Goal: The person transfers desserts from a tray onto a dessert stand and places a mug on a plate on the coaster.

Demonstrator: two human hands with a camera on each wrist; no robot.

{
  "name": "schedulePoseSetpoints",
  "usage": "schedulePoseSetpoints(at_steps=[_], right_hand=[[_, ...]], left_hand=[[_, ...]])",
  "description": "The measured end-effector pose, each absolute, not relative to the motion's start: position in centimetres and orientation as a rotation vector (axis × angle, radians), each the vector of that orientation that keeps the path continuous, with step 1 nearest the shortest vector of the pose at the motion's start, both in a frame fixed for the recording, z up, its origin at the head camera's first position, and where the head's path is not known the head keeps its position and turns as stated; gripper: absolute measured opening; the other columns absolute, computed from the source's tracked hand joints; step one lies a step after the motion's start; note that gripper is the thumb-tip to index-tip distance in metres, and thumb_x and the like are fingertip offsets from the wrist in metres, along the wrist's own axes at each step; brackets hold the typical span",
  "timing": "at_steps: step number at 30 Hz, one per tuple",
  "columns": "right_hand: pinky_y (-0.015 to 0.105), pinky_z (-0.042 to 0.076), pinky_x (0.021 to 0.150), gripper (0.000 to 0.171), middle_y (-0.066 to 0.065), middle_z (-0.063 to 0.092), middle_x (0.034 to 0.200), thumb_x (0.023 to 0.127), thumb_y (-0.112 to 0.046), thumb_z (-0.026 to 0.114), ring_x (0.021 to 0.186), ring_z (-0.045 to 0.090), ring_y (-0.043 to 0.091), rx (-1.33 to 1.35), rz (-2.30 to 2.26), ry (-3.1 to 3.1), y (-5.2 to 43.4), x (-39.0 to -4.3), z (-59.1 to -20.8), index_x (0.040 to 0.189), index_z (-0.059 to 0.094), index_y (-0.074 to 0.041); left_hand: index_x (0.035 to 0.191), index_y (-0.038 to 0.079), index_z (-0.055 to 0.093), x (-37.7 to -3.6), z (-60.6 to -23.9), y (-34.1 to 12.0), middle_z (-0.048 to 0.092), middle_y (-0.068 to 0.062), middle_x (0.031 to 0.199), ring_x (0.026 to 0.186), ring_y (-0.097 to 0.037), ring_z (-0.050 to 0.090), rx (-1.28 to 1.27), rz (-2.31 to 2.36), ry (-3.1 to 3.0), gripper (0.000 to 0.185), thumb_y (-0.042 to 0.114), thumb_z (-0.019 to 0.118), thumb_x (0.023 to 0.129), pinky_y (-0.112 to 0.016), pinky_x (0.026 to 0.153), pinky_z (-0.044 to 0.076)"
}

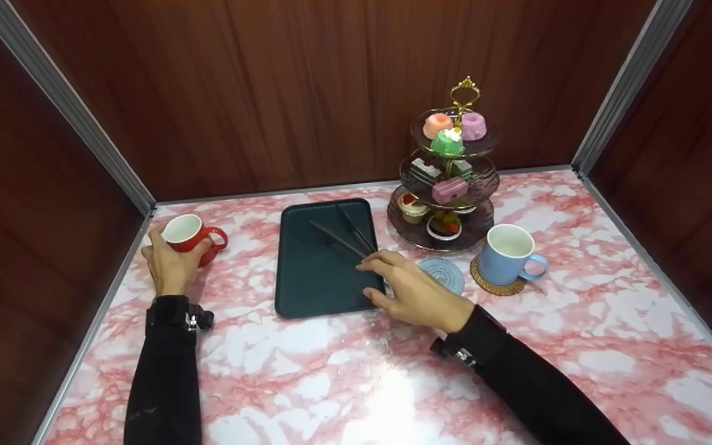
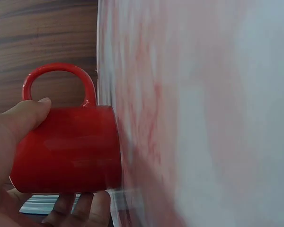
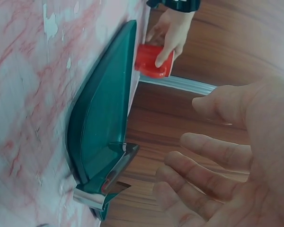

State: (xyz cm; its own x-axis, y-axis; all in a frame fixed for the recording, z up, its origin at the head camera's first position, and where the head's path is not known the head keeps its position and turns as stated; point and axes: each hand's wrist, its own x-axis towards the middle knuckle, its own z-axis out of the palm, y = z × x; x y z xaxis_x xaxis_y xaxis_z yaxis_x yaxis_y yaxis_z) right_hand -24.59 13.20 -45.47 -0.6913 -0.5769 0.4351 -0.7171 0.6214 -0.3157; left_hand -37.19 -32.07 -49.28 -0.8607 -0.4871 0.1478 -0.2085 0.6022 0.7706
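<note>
Worth keeping the left hand [image 1: 170, 266] wrapped evenly round the red mug [image 1: 187, 233], thumb high near the handle and fingers under the far side, as seen in the left wrist view, so the mug stays level on any lift. Best to bring the right hand [image 1: 415, 293] down onto the near end of the tongs [image 1: 343, 236] rather than across the middle, and to pinch both arms together. Right grip released for now: fingers spread and relaxed, fingertips at the tray's [image 1: 306, 290] right edge, just touching or just short of the tongs, cannot tell which.

Mug: glossy red outside, white inside, looped handle turned toward the tray, standing upright at the left edge of the pink marbled bench [image 1: 356, 377]. Tongs: dark, slim, 2 arms splayed, lying diagonally on the dark green tray at bench centre.

Further right: round blue coaster [image 1: 445, 272], blue mug [image 1: 509, 253] on a woven mat, 3-tier cake stand [image 1: 449, 179].
</note>
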Motion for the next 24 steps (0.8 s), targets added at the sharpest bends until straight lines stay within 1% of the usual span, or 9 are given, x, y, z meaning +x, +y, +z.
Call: schedulePoseSetpoints(at_steps=[3, 6, 10, 14, 18, 24], right_hand=[[0.026, 0.045, 0.094, 0.041, -0.006, 0.052, 0.123, 0.086, -0.034, 0.06, 0.111, 0.049, 0.002, 1.062, 0.688, -2.561, 12.9, -24.6, -45.5, 0.125, 0.053, -0.024], [0.026, 0.045, 0.094, 0.042, -0.006, 0.052, 0.123, 0.086, -0.034, 0.06, 0.111, 0.05, 0.003, 1.076, 0.697, -2.566, 12.6, -24.6, -45.5, 0.125, 0.052, -0.024], [0.027, 0.046, 0.093, 0.042, -0.006, 0.052, 0.123, 0.087, -0.039, 0.057, 0.111, 0.051, 0.004, 1.09, 0.702, -2.571, 12.2, -24.6, -45.7, 0.126, 0.051, -0.024], [0.027, 0.046, 0.093, 0.043, -0.005, 0.051, 0.123, 0.087, -0.04, 0.057, 0.112, 0.05, 0.004, 1.098, 0.702, -2.565, 11.7, -24.7, -45.8, 0.127, 0.051, -0.025], [0.028, 0.046, 0.094, 0.043, -0.006, 0.052, 0.123, 0.086, -0.036, 0.061, 0.111, 0.05, 0.003, 1.097, 0.711, -2.562, 11.2, -24.6, -45.8, 0.126, 0.051, -0.025], [0.026, 0.045, 0.096, 0.043, -0.008, 0.05, 0.124, 0.086, -0.04, 0.058, 0.111, 0.048, 0.0, 1.086, 0.704, -2.586, 10.4, -24.7, -45.8, 0.126, 0.051, -0.027]], left_hand=[[0.14, 0.024, 0.023, -36.9, -49.3, -31.6, 0.039, -0.017, 0.134, 0.123, -0.032, 0.041, 0.566, -1.126, -2.444, 0.101, 0.056, 0.077, 0.061, -0.049, 0.102, 0.035], [0.138, 0.021, 0.023, -36.5, -49.3, -31.2, 0.045, -0.014, 0.134, 0.123, -0.031, 0.045, 0.562, -1.142, -2.406, 0.1, 0.053, 0.079, 0.06, -0.047, 0.102, 0.036], [0.136, 0.02, 0.023, -36.1, -49.3, -30.6, 0.051, -0.015, 0.132, 0.119, -0.032, 0.05, 0.565, -1.17, -2.383, 0.1, 0.051, 0.08, 0.06, -0.046, 0.1, 0.039], [0.136, 0.02, 0.023, -35.7, -49.3, -30.0, 0.051, -0.016, 0.131, 0.118, -0.032, 0.051, 0.56, -1.158, -2.395, 0.1, 0.053, 0.079, 0.06, -0.046, 0.099, 0.04], [0.137, 0.017, 0.026, -35.4, -49.4, -29.7, 0.051, -0.015, 0.13, 0.118, -0.032, 0.05, 0.53, -1.123, -2.423, 0.099, 0.056, 0.077, 0.061, -0.047, 0.099, 0.04], [0.135, 0.013, 0.032, -34.7, -49.6, -29.5, 0.052, -0.012, 0.127, 0.117, -0.031, 0.05, 0.508, -1.078, -2.46, 0.096, 0.06, 0.074, 0.062, -0.046, 0.099, 0.04]])
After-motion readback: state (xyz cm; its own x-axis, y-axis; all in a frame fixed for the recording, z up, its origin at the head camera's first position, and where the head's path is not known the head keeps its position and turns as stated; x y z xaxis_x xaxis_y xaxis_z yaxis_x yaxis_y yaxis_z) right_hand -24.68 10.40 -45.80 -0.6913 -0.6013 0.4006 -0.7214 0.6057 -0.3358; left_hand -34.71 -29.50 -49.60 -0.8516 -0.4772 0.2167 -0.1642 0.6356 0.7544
